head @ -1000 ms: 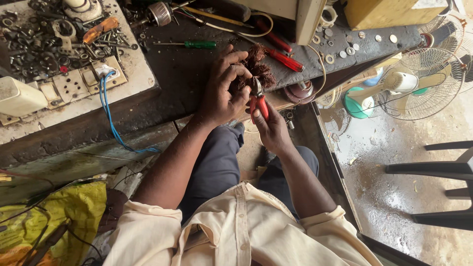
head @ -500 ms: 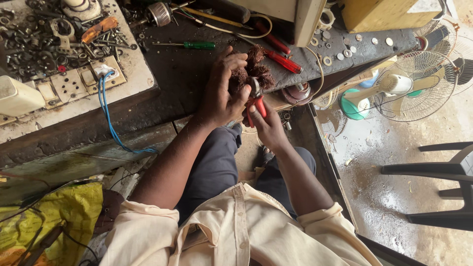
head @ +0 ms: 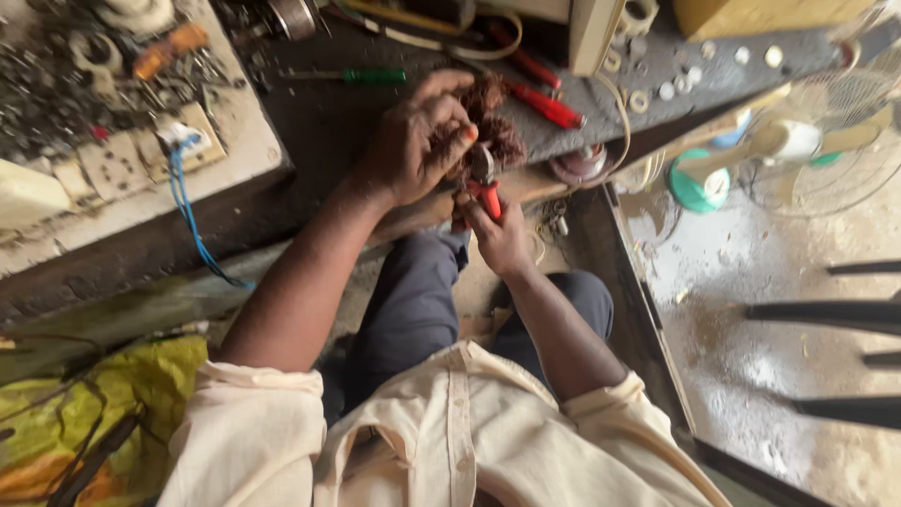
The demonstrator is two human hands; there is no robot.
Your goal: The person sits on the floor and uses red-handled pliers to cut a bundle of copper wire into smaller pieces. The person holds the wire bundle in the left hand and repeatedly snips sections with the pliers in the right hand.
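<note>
- Far left, I see a white bench corner (head: pixel 141 178) cluttered with small metal parts, a blue wire (head: pixel 188 221) trailing off its edge.
- A green-handled screwdriver (head: pixel 361 75) lies on the dark worktop (head: pixel 310 122), above my left hand.
- My left hand (head: pixel 413 145) is wrapped around a tangled bundle of copper winding (head: pixel 488 127), fingers curled over its near side, holding it above the lap.
- Just below the bundle, my right hand (head: pixel 497 235) is clamped on red-handled pliers (head: pixel 483 183); their nose points up into the copper, touching its underside.
- Further right, red-handled tools (head: pixel 549 103) lie on the bench, and a table fan (head: pixel 798 145) stands beside the wet floor.
</note>
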